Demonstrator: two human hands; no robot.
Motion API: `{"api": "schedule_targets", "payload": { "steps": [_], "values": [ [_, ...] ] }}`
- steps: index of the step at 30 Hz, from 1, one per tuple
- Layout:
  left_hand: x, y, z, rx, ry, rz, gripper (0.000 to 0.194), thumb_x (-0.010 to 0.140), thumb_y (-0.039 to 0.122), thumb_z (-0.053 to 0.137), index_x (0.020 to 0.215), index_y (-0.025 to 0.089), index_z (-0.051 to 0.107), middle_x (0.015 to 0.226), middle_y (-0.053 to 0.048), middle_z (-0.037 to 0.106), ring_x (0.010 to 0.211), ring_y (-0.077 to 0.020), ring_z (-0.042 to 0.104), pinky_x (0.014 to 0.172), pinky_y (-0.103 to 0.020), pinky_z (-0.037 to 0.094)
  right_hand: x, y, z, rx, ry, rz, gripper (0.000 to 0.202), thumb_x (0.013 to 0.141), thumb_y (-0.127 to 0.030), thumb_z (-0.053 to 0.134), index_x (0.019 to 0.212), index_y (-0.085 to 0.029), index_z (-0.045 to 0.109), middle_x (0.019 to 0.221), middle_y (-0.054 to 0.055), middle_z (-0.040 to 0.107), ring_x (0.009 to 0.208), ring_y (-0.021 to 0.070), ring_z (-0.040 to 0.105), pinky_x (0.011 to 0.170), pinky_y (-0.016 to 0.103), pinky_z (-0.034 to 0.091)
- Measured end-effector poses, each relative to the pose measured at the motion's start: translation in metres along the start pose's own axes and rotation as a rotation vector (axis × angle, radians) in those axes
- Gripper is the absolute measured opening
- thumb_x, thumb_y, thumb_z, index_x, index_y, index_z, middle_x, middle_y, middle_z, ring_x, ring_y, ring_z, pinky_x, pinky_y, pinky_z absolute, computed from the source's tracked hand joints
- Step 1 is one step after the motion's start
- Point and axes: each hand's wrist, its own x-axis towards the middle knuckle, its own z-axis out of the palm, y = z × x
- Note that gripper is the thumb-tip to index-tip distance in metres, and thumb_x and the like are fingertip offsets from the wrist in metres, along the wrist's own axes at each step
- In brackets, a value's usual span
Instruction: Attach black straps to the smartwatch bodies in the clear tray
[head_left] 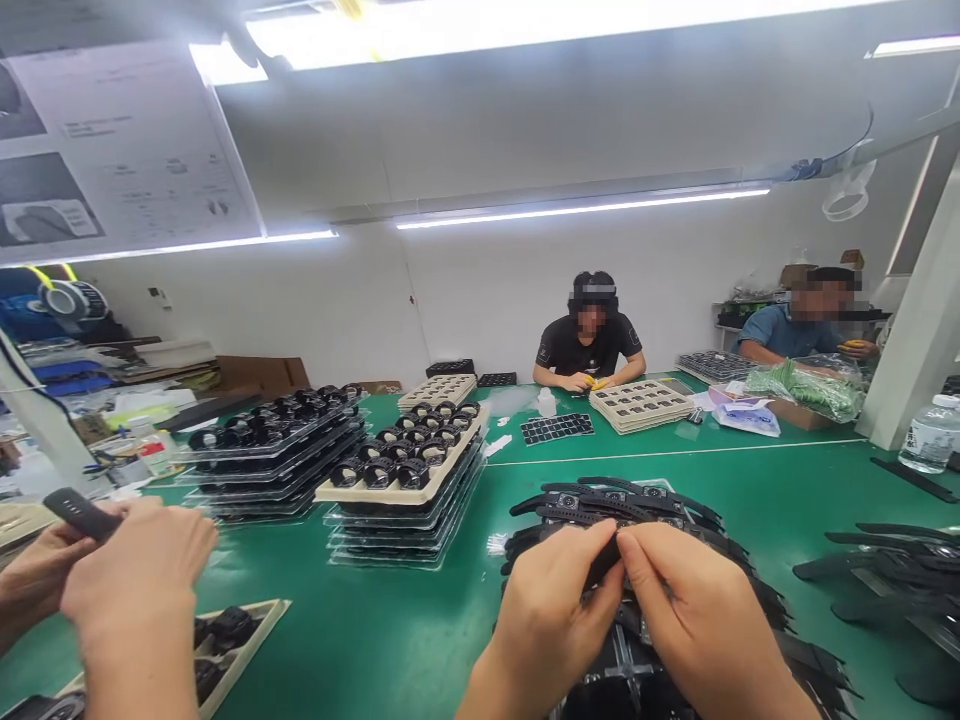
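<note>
Hands: we hold our left hand [551,610] and right hand [694,620] together at bottom centre, thumbs and forefingers of both pinched on one black strap [604,562], which lies between the fingertips just above the pile.

Pile [637,505]: black straps fanned out on the green table [420,620], directly under and beyond our hands. More straps [896,570] lie to the right, apart from the pile.

Co-worker, left edge: two hands [139,565], one of them gripping a dark strap piece [81,512]. Below them we note a beige tray [240,640] with black parts in its pockets.

Centre table: a stack of clear trays [409,505] topped by a beige tray of round black parts; just left, a second stack [277,440] of clear trays, also loaded with black parts.

Farther back: low beige trays [439,390], a flat black grid [556,429], another beige stack [641,405].

Far side: a person in a black shirt [589,345] seated facing us, hands on the table. At right, a person in a blue shirt [780,330], beside a bag of green items [806,388].

Right edge: a water bottle [930,432].
</note>
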Motion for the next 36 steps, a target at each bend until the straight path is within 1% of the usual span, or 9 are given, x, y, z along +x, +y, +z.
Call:
{"api": "schedule_targets", "payload": {
  "steps": [4,8,12,16,20,23,29,33,36],
  "values": [
    [0.001,0.0,0.002,-0.039,-0.032,-0.042,0.023,0.099,0.015,0.062,0.122,0.015,0.066,0.096,-0.007,0.081,0.082,-0.0185,0.077,0.076,-0.025,0.063,0.001,-0.003,0.003,-0.139,0.212,-0.154,0.029,0.108,-0.017,0.052,0.085,-0.017,0.07,0.083,0.006,0.076,0.074,0.0189,0.075,0.075,0.027,0.053],
    [0.002,0.0,-0.001,-0.14,-0.06,-0.126,0.028,0.093,0.012,0.069,0.12,0.016,0.071,0.103,-0.007,0.082,0.089,-0.0172,0.079,0.086,-0.021,0.061,0.003,-0.006,-0.003,-0.102,0.296,-0.212,0.019,0.103,-0.009,0.059,0.088,-0.016,0.07,0.081,0.005,0.076,0.072,0.016,0.072,0.077,0.025,0.051],
    [0.003,0.001,-0.003,-0.31,-0.139,-0.325,0.026,0.086,0.015,0.077,0.111,0.018,0.078,0.1,-0.006,0.083,0.088,-0.018,0.078,0.085,-0.022,0.06,0.003,-0.008,-0.015,0.007,0.373,0.005,0.021,0.104,-0.015,0.059,0.086,-0.019,0.069,0.073,0.0,0.07,0.064,0.013,0.066,0.069,0.022,0.051],
    [0.006,0.001,0.004,-0.804,-0.102,-0.776,0.021,0.078,0.029,0.086,0.096,0.019,0.081,0.085,-0.005,0.079,0.075,-0.0146,0.071,0.071,-0.02,0.056,0.0,-0.005,-0.02,0.246,0.215,0.304,0.03,0.109,-0.037,0.05,0.103,-0.024,0.077,0.082,0.001,0.071,0.069,0.0158,0.066,0.064,0.023,0.054],
    [0.007,-0.002,0.015,-1.313,0.079,-1.087,0.044,0.071,0.051,0.091,0.094,0.016,0.077,0.054,0.008,0.047,0.046,-0.0029,0.032,0.043,-0.013,0.028,0.0,-0.003,-0.015,0.469,-0.077,0.353,0.036,0.106,-0.037,0.052,0.137,-0.028,0.068,0.111,0.006,0.075,0.086,0.019,0.072,0.072,0.026,0.061],
    [0.006,-0.004,0.02,-1.427,0.163,-1.106,0.048,0.071,0.053,0.092,0.095,0.016,0.075,0.055,0.01,0.038,0.047,-0.0033,0.023,0.043,-0.014,0.023,0.002,-0.008,-0.01,0.556,-0.249,0.363,0.052,0.095,-0.024,0.064,0.146,-0.031,0.06,0.11,0.003,0.074,0.083,0.0167,0.069,0.073,0.025,0.061],
    [0.0,-0.004,0.02,-1.359,0.14,-1.076,0.049,0.078,0.059,0.084,0.088,0.014,0.07,0.062,0.006,0.045,0.056,-0.0067,0.036,0.052,-0.018,0.031,0.001,-0.013,-0.003,0.619,-0.174,0.372,0.041,0.097,-0.029,0.064,0.138,-0.031,0.064,0.093,0.0,0.072,0.079,0.015,0.067,0.075,0.023,0.059],
    [-0.004,-0.004,0.021,-1.497,-0.097,-1.049,0.047,0.08,0.059,0.083,0.084,0.014,0.068,0.057,0.007,0.039,0.049,-0.0053,0.029,0.047,-0.019,0.024,0.002,-0.006,-0.005,0.747,-0.075,0.568,0.038,0.1,-0.047,0.062,0.132,-0.026,0.069,0.102,0.004,0.071,0.086,0.0178,0.069,0.076,0.026,0.06],
    [-0.005,0.001,0.023,-1.595,-0.234,-1.006,0.051,0.083,0.059,0.08,0.069,0.014,0.06,0.054,0.007,0.036,0.048,-0.0054,0.03,0.047,-0.02,0.027,0.006,-0.003,-0.008,0.947,-0.183,0.657,0.033,0.097,-0.051,0.067,0.11,-0.021,0.074,0.096,0.004,0.069,0.075,0.0168,0.067,0.065,0.025,0.06]
  ]
}}
